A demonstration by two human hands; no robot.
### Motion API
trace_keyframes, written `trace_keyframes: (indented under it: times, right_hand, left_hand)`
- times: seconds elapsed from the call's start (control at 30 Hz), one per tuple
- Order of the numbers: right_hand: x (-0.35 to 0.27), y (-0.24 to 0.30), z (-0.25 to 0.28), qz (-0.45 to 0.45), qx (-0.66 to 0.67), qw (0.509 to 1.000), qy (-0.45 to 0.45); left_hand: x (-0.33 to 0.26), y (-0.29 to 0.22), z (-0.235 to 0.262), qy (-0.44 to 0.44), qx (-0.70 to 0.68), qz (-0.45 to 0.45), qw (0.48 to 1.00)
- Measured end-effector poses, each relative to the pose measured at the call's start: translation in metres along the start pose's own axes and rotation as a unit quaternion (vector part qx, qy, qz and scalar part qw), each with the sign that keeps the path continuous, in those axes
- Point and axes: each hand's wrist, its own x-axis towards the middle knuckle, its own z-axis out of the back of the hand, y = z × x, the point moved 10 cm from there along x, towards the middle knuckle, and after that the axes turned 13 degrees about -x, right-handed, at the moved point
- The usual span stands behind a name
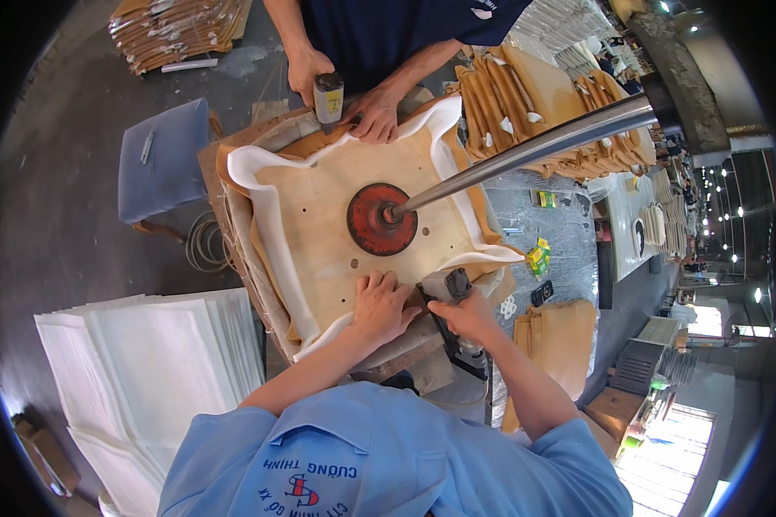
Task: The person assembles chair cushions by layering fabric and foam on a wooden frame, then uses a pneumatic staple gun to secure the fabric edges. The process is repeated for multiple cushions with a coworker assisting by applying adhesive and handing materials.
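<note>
A plywood seat panel (319,246) lies underside up, with white padding (272,233) and a tan cover (491,226) around its edges. A red round press foot (379,226) on a steel rod (526,151) bears on its middle. My left hand (381,308) presses the folded cover edge onto the panel's near side, fingers over the wood; its fingertips partly hide that edge. Closed round a staple gun (447,284), my right hand (470,317) holds it at the near right edge, just right of my left hand.
Opposite, a co-worker's hand holds another staple gun (328,96) while their other hand (376,114) presses the far edge. A blue upholstered seat (164,164) and white sheets (147,353) stand left. Right are tan cover stacks (552,345), yellow-green boxes (539,257) and a black phone (542,294).
</note>
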Motion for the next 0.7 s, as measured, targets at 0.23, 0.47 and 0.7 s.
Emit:
trace_keyframes:
  times: [0.23, 0.47, 0.7]
  right_hand:
    - [-0.019, -0.004, 0.004, -0.023, 0.019, 0.999, 0.020]
    - [-0.012, -0.020, -0.009, -0.046, 0.009, 0.999, 0.027]
    - [-0.005, -0.015, -0.002, -0.035, -0.034, 0.999, -0.008]
  left_hand:
    - [0.005, 0.008, -0.002, 0.035, 0.023, 0.032, 0.999]
    - [0.000, 0.008, -0.006, 0.026, 0.013, 0.031, 0.999]
    - [0.006, 0.007, -0.007, 0.017, 0.002, 0.024, 1.000]
